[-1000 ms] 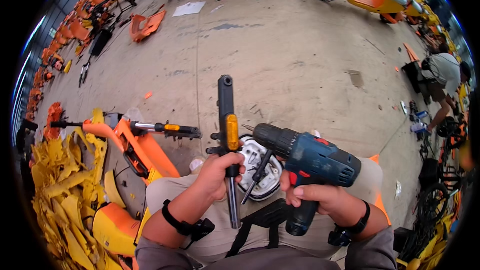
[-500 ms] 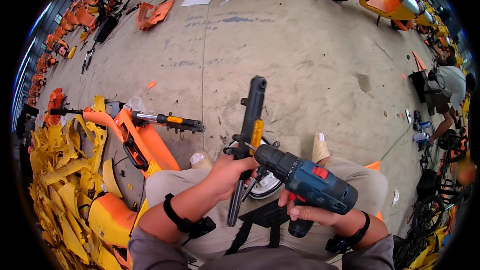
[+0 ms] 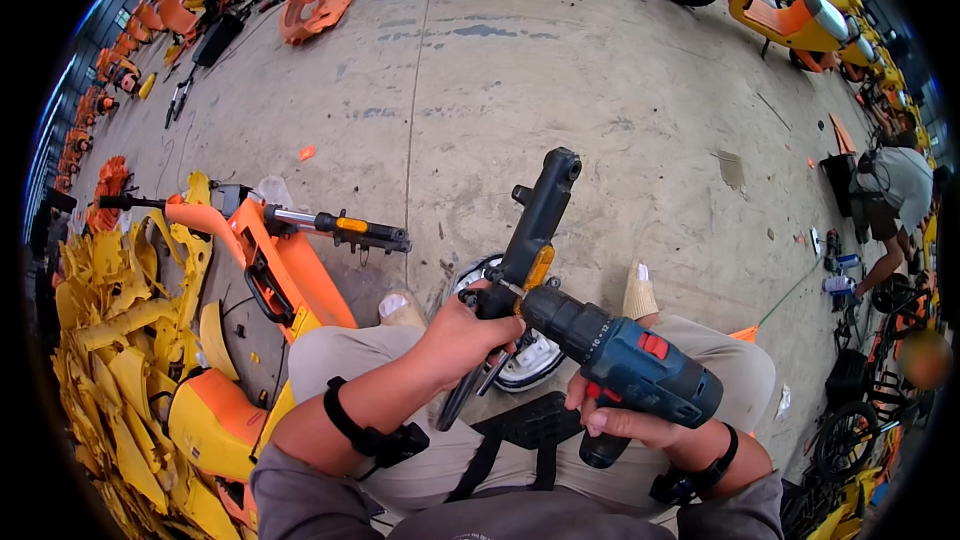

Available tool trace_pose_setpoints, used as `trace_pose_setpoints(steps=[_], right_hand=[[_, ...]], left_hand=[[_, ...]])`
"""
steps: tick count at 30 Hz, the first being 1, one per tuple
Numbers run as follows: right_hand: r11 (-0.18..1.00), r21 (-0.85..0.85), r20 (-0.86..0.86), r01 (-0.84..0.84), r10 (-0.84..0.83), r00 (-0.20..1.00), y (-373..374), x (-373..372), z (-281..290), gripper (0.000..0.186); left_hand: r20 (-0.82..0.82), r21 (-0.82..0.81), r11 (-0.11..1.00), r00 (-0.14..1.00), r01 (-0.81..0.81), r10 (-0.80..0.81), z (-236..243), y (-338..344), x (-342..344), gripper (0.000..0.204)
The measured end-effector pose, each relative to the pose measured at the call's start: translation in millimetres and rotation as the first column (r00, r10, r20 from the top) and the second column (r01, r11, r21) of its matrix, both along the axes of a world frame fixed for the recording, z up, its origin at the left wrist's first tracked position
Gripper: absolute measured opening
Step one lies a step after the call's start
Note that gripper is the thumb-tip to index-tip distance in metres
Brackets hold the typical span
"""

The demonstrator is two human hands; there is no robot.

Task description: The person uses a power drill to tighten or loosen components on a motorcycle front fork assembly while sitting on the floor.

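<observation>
My left hand is closed around the lower part of a black scooter fork leg with a yellow-orange reflector on its side. The leg leans up and to the right. In my right hand is a blue and black cordless drill, its chuck pointing up-left. The drill's bit touches or nearly touches the fork leg beside the reflector, just above my left fingers. Beneath the fork leg, between my feet, lies a round white and black part, partly hidden by my hands.
An orange and yellow scooter body with another fork stands at left, beside a heap of yellow panels. A co-worker bends over parts at right. Scooters stand at the far right; an orange panel lies far left.
The fork leg's top has tilted to the right and its lower end has swung left, turning with my left hand. The drill has shifted slightly right, still against the leg.
</observation>
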State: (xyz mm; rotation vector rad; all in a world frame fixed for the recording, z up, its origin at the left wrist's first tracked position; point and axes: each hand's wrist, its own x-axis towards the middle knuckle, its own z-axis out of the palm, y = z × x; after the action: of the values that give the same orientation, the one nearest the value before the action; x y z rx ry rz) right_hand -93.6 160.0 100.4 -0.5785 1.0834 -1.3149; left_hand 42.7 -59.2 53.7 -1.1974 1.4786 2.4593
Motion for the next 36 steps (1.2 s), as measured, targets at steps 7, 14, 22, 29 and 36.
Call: trace_pose_setpoints(steps=[7,14,22,29,36], right_hand=[[0.999,0.017,0.103,0.042,-0.044,0.994,2.2,-2.8,-3.0,0.042],[0.996,0.021,-0.156,-0.086,0.088,0.984,2.3,-3.7,-10.2,0.046],[0.987,0.032,-0.280,-0.155,0.158,0.947,5.9,-4.7,-17.6,0.038],[0.981,0.033,-0.418,-0.192,0.188,0.889,3.4,1.7,-24.3,0.046],[0.979,0.137,-0.408,-0.150,0.194,0.892,3.3,7.7,-20.9,0.051]], left_hand=[[0.003,-0.036,0.997,0.998,0.062,-0.062,-1.7,-3.4,1.4,0.022],[0.146,-0.093,0.977,0.973,0.194,-0.180,7.9,-7.8,-2.0,0.036],[0.260,-0.103,0.953,0.932,0.286,-0.252,13.8,-11.5,-1.8,0.046],[0.122,-0.219,0.954,0.976,0.205,-0.182,10.2,-12.1,-2.9,0.029],[0.084,-0.323,0.921,0.976,0.216,-0.199,19.2,-18.5,-3.6,0.044]])
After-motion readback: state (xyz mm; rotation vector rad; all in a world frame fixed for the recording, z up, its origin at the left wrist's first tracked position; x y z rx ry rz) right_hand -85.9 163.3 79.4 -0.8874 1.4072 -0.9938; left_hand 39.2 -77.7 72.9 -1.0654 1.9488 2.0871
